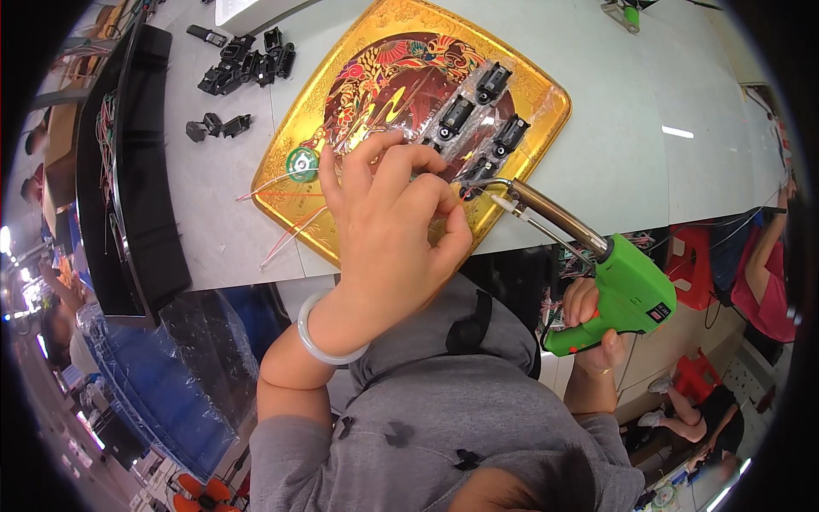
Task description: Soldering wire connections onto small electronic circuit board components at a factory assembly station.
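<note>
My right hand (pixel 589 317) grips the handle of a green soldering gun (pixel 633 282), whose metal tip reaches left over a gold tin lid (pixel 294 136). Over the lid's near part, my left hand (pixel 397 218) has its fingers bent and thumb drawn in close to the soldering tip. Whatever its fingertips pinch is mostly hidden behind them. Beside that hand lies a small round green-rimmed speaker (pixel 302 165) with thin red and white wires (pixel 294 232) trailing left. Several black plastic housings (pixel 456 117) rest on clear film across the lid's right side.
Loose black housings (pixel 247 64) lie in a pile at the table's far left, with a few more nearer. A long black tray (pixel 136 171) stands along the left edge. Red stools (pixel 689 264) and other people are on the right, beyond the grey table (pixel 614 111).
</note>
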A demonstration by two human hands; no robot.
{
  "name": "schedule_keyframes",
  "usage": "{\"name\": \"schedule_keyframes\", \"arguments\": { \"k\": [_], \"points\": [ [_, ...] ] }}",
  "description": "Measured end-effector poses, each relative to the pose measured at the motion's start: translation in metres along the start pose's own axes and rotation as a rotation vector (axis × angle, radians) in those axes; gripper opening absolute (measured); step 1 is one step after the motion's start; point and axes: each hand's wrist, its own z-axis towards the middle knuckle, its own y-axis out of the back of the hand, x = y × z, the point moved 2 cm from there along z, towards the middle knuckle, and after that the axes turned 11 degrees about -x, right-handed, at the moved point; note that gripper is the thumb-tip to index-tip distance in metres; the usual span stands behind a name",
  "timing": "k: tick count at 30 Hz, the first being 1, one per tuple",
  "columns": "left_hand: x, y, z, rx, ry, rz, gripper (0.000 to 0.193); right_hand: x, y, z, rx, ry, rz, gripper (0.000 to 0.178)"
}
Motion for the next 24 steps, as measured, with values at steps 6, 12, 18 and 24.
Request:
{"name": "schedule_keyframes", "arguments": {
  "k": [6,12,18,24],
  "points": [
    [-0.002,-0.001,0.001,-0.004,0.000,-0.003,0.012,-0.006,0.003,-0.001,0.013,0.035,-0.041,0.045],
    [-0.002,-0.001,0.001,0.002,0.002,-0.003,0.012,-0.015,0.008,-0.005,0.022,0.021,-0.090,0.044],
    [0.000,-0.001,0.001,-0.001,0.000,-0.017,0.012,-0.016,0.004,-0.001,0.070,0.165,0.023,0.050],
    [0.000,-0.001,0.001,0.002,-0.010,-0.026,0.013,-0.014,0.012,-0.003,-0.008,0.129,0.161,0.058]
  ]
}}
